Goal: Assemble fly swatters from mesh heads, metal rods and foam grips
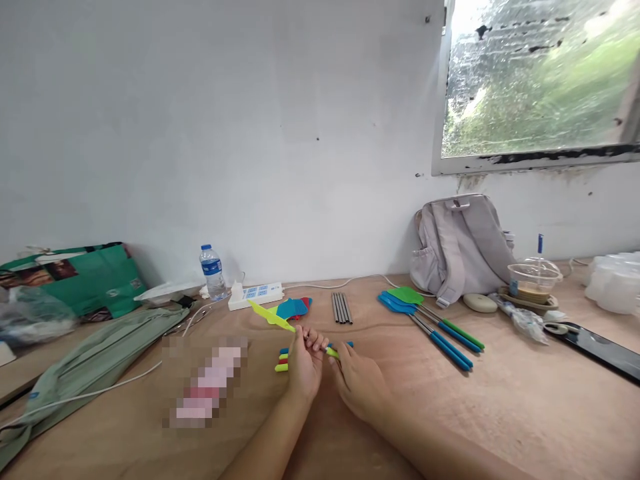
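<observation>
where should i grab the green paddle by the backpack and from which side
Probably by its green handle, coming from the right. The handle is outermost on that side and its end points toward the near right, while a blue handle lies close along its left. The flat green head is crowded by blue heads, so it looks harder to grip.

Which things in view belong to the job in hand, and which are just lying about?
Likely part of the job:
yellow tool, held by left hand and right hand
metal rods
flat coloured pieces
coloured handles
blue and green tools

Apparently just lying about:
backpack
water bottle
power strip
plastic cup
green bag
</observation>
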Demonstrator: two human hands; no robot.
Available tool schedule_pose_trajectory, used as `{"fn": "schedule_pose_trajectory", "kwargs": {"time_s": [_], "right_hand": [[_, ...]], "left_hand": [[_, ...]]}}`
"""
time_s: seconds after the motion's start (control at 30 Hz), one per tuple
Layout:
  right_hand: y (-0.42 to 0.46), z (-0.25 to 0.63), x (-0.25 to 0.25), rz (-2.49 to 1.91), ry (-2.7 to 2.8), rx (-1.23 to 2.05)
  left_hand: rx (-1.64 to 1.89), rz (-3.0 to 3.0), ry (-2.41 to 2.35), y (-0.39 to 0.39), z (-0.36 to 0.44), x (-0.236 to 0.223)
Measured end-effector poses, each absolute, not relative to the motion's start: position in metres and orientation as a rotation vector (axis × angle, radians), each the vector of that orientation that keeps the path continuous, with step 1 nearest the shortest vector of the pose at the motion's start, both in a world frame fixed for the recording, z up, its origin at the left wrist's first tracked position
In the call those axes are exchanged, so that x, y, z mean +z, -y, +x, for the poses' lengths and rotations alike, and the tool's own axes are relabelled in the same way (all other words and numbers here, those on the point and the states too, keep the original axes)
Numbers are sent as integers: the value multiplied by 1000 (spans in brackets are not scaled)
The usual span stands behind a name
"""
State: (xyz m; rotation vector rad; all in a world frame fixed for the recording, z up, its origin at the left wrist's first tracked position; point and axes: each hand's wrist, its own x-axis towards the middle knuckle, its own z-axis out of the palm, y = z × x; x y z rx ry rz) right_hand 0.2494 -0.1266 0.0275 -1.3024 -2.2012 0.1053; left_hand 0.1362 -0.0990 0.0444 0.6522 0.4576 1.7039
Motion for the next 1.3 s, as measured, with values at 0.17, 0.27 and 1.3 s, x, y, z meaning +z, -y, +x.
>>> {"fn": "schedule_pose_trajectory", "kwargs": {"time_s": [0.17, 0.27, 1.3], "right_hand": [[130, 249, 33, -1350, 2292, 179], [134, 249, 36, -1339, 2330, 326], [138, 253, 49, -1243, 2296, 417]], "left_hand": [[1713, 553, -499, 102, 139, 41], [1703, 495, -533, 101, 137, 39], [1715, 481, -501, 97, 102, 82]]}}
